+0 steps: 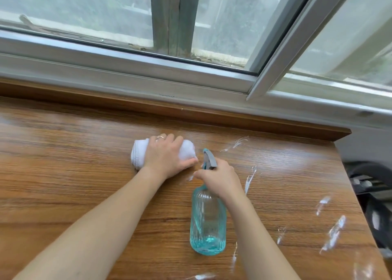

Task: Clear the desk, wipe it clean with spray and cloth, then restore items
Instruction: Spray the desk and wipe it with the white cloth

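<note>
Wooden desk [84,173] beneath window [127,10]

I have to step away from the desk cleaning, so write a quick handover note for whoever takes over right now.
Left hand: resting on top of the rolled white cloth, fingers curled over it, pressing it to the desk.
Right hand: gripping the neck of the spray bottle, nozzle pointing toward the window.
Bottle: clear blue, only a little liquid at the bottom.
Done: the visible desk is cleared of items.
Left: white streaks remain along the right side and near the front edge; spray, wipe them off, then put the items back.
</note>
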